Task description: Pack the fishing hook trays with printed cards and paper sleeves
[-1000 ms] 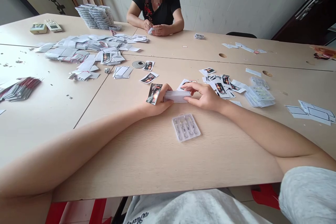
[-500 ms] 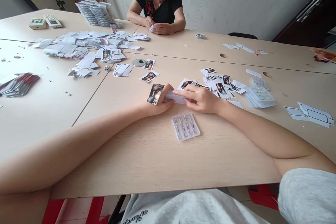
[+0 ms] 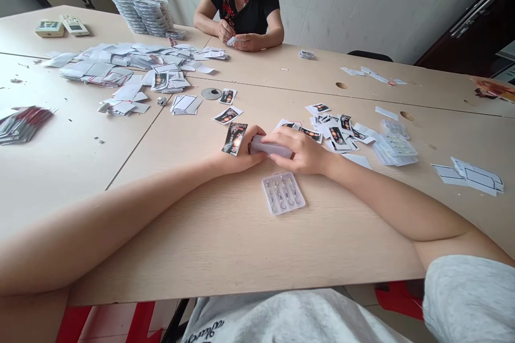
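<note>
Between both hands I hold a pale translucent plastic box [image 3: 272, 147], seen edge-on. My left hand [image 3: 244, 156] is closed on the box's left end. A black printed card [image 3: 234, 139] sticks out at the back of that hand; how it is held is hidden. My right hand [image 3: 309, 152] is closed on the right end, with fingers along the top edge. Just below the hands, a flat clear box of fishing hooks [image 3: 284, 193] lies on the table, with several hooks in its compartments.
Loose printed cards [image 3: 340, 137] lie beyond my right hand, beside stacked clear boxes [image 3: 395, 148]. A large heap of white cards [image 3: 116, 63] covers the far left. Stacked packs [image 3: 142, 15] stand behind it. Across the table [image 3: 225, 252] a person [image 3: 241, 13] handles a small pack.
My right hand's fingers have wrapped further over the box, which has tilted in my hands. The whole view has shifted slightly.
</note>
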A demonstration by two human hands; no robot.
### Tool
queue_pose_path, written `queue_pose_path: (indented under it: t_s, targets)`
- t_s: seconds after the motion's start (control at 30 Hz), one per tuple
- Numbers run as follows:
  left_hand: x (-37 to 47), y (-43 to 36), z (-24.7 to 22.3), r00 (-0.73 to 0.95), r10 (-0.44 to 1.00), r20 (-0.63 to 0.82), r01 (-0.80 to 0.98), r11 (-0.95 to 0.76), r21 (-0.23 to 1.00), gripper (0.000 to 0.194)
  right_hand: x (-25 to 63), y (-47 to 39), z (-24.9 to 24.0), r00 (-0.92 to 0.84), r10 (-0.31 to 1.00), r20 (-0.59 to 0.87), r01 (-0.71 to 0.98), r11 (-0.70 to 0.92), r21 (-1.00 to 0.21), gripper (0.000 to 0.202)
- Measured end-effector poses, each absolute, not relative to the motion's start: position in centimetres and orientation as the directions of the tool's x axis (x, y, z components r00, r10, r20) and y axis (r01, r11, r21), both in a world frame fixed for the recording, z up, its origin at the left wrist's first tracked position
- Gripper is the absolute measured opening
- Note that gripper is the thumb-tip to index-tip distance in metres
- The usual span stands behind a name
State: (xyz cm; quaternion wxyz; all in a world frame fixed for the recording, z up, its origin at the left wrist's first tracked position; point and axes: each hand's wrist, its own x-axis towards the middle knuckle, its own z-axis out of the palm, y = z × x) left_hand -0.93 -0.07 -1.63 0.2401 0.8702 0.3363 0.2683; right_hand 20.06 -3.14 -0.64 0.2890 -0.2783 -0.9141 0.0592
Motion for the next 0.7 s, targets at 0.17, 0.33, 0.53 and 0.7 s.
queue_pose_path:
  t_s: [0.17, 0.33, 0.53, 0.7]
  targets:
    - [-0.9, -0.1, -1.6, 0.639, 0.713, 0.288, 0.464, -0.656, 0.595, 0.019, 19.8, -3.2, -0.4, -0.661, 0.587, 0.467, 0.515, 0.808, -0.286, 0.032]
    - [-1.0, -0.2, -1.6, 0.644, 0.719, 0.263, 0.480, -0.647, 0.592, 0.019, 19.8, -3.3, -0.5, -0.662, 0.602, 0.446, 0.583, 0.788, -0.197, 0.040]
    - [-1.0, -0.5, -1.3, 0.627, 0.741, 0.240, 0.543, -0.636, 0.548, 0.016, 20.2, -3.3, -0.5, -0.690, 0.554, 0.466, 0.606, 0.794, -0.048, 0.041]
    - [-0.9, -0.4, -1.2, 0.635, 0.730, 0.253, 0.522, -0.646, 0.557, 0.016, 20.9, -3.2, -0.5, -0.688, 0.484, 0.541, 0.573, 0.820, -0.005, 0.035]
